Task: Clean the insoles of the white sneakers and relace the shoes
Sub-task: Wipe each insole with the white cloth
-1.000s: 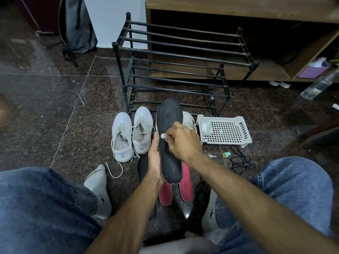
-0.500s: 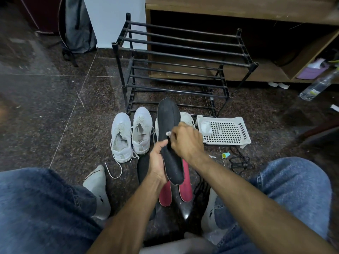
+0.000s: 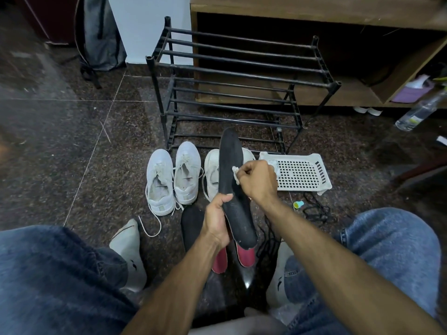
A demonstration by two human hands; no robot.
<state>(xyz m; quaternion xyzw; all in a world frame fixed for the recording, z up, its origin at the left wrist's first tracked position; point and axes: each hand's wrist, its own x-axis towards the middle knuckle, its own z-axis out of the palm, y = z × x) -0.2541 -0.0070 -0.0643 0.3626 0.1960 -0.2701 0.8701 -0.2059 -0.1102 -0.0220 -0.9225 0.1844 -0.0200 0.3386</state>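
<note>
No readable text anywhere — the socks (image 3: 128, 247) carry a small dark logo, too small to make out, and the label on the clear bottle (image 3: 422, 111) at far right is blurred.

Black insole (image 3: 235, 189) is held up in the air over the floor, long axis roughly upright, toe end up. Surface is dark and matte with a fine speckled texture; edges look thin and slightly worn. Left hand (image 3: 216, 222) grip: fingers and thumb wrapped round the insole's lower left edge. Right hand (image 3: 257, 181) grip: clenched on a small white cloth (image 3: 235, 171), which is pressed against the insole's upper right side.

A second black insole (image 3: 192, 226) lies on the floor just below and left of the left hand. Two red insoles (image 3: 245, 257) lie side by side beneath the held one, partly hidden by it.

Three white sneakers stand in a row in front of the black metal rack (image 3: 242, 76) — left sneaker (image 3: 160, 182), middle sneaker (image 3: 188, 172), and a third sneaker (image 3: 212, 170) partly behind the held insole. Left one's lace trails loose onto the floor.

White perforated tray (image 3: 300, 172) sits right of the sneakers, black laces (image 3: 316, 211) and a small yellow-teal cap (image 3: 298, 204) near it.
</note>
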